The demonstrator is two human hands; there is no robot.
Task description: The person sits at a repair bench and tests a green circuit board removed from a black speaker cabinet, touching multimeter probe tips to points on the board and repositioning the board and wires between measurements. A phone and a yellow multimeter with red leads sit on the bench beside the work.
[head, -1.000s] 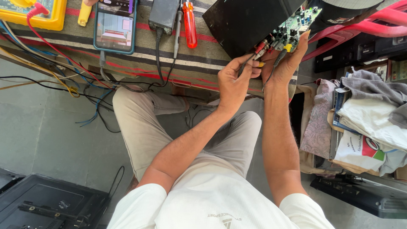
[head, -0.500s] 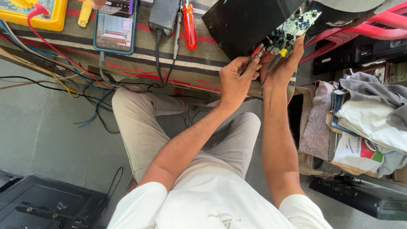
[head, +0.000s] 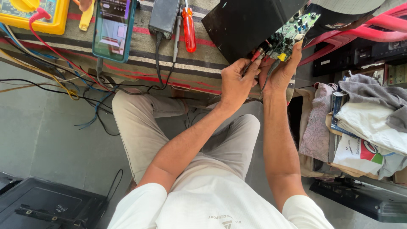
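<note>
Upper right of frame: left hand (head: 235, 82) pinches a red-tipped plug (head: 257, 55) at the green circuit board (head: 292, 34), right hand (head: 280, 72) cradling it, fingers curled underneath, against the black box (head: 241, 23)

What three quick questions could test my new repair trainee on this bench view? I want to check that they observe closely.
1. True or false: the right hand holds the green circuit board.
2. What lies beside the black adapter: A red-handled screwdriver, B hammer, C scissors?
3. What colour is the multimeter?

Key: 1 true; 2 A; 3 yellow. The left hand pinches a small red-tipped part at the board's edge.
</note>
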